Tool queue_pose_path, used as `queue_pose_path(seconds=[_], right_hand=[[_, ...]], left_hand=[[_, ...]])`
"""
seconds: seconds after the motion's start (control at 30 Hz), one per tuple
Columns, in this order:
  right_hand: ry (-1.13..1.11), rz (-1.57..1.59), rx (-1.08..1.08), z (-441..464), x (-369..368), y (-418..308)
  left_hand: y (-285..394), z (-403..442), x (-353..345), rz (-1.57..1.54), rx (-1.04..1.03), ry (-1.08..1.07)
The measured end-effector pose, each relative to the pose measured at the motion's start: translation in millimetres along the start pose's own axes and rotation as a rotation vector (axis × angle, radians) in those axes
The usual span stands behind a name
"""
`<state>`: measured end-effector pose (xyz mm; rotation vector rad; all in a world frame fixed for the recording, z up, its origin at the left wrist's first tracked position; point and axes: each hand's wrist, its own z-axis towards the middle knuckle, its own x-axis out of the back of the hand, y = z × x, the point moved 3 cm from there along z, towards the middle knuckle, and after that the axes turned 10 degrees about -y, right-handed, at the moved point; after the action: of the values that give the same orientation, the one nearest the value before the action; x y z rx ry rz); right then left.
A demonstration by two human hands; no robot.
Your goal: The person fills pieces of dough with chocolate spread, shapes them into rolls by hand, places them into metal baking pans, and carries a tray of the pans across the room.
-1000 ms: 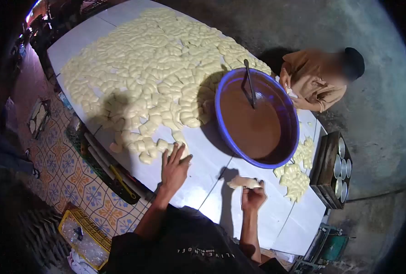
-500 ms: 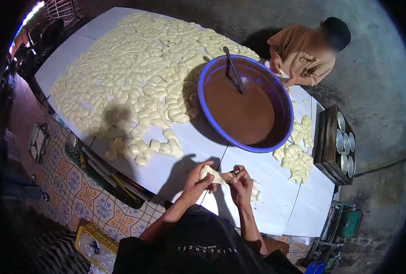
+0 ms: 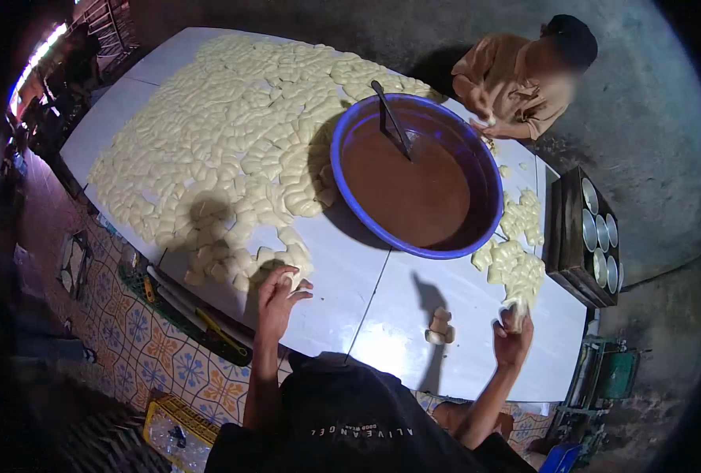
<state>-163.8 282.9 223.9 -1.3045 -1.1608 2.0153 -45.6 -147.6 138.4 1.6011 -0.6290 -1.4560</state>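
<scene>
My left hand [image 3: 278, 298] is at the near edge of the big spread of pale dough pieces [image 3: 208, 142], its fingers curled around a piece of dough [image 3: 291, 276]. On the right, my right hand [image 3: 514, 339] reaches the lower end of a smaller dough cluster [image 3: 512, 264]. Its fingers close on a pale dough piece [image 3: 517, 306] there, slightly blurred. Between my hands, a few small lumps of dough [image 3: 439, 326] sit together on the white tabletop [image 3: 390, 315].
A blue basin [image 3: 417, 254] of brown filling with a dark-handled utensil [image 3: 391, 118] stands mid-table. Across from me a person [image 3: 516, 87] handles a small piece. A wooden crate [image 3: 575, 252] of round tins stands at right; a yellow crate [image 3: 178, 430] is on the tiled floor.
My hands have moved apart from the stretched dough they held together. The left went left to the big spread, the right went right to the smaller cluster.
</scene>
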Motion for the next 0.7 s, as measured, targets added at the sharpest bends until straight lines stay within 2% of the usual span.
queue_pose_path(seconds=[0.03, 0.07, 0.1, 0.13, 0.2, 0.23, 0.27, 0.3, 0.33, 0.37, 0.4, 0.43, 0.47, 0.53, 0.6, 0.63, 0.7], right_hand=[[-0.095, 0.176, -0.022, -12.0, 23.5, 0.5], [-0.192, 0.354, -0.045, -24.6, 45.3, 8.5], [0.191, 0.243, -0.264, -42.9, 72.3, 20.5], [0.515, -0.377, -0.458, -54.6, 102.8, 40.4], [0.487, -1.867, -0.395, -82.2, 147.2, 71.7], [0.505, -1.353, -0.147, -63.8, 90.7, 68.4], [0.382, -0.983, -0.187, -45.1, 47.4, 73.2], [0.257, -0.868, -0.313, -33.3, 1.0, 72.5], [0.116, -0.704, -0.260, -23.8, -40.0, 84.2], [-0.015, -0.875, -0.110, -7.1, -103.8, 79.5], [-0.202, -1.020, -0.111, -2.5, -117.0, 90.3], [-0.249, -0.938, -0.137, 3.1, -127.0, 98.4], [-0.216, -1.080, -0.017, 5.3, -126.8, 102.1], [0.003, -0.796, -0.086, 6.6, -118.5, 98.3], [0.166, -0.691, -0.010, 7.7, -108.0, 95.0], [0.165, -0.687, -0.007, 6.6, -111.1, 90.1], [0.110, -0.715, -0.032, -3.1, -115.3, 88.2]], left_hand=[[4.2, -1.7, 0.1, -0.245, -0.004, 0.004], [-1.2, -2.1, -1.5, -0.349, -0.026, -0.132], [-6.1, -1.2, -7.4, -0.376, 0.003, -0.139], [-13.3, 1.2, -18.1, -0.406, 0.028, -0.145], [-36.0, 5.6, -32.0, -0.251, 0.099, -0.116], [-37.2, 6.7, -48.8, -0.309, 0.125, -0.170], [-42.9, 8.2, -61.1, -0.309, 0.128, -0.178], [-49.6, 7.7, -74.7, -0.293, 0.207, -0.252], [-56.2, 8.0, -89.5, -0.274, 0.288, -0.333], [-60.6, 5.3, -108.3, -0.290, 0.345, -0.419], [-64.2, 1.6, -123.1, -0.290, 0.446, -0.433], [-68.8, -3.6, -132.6, -0.252, 0.443, -0.419], [-63.4, -6.7, -146.2, -0.214, 0.437, -0.403], [-51.6, -6.6, -158.0, -0.102, 0.160, -0.314], [-51.2, -8.6, -156.1, 0.248, -0.051, -0.298], [-56.8, -12.1, -158.1, 0.254, -0.046, -0.296], [-70.9, -23.5, -162.0, 0.396, 0.090, -0.133]])
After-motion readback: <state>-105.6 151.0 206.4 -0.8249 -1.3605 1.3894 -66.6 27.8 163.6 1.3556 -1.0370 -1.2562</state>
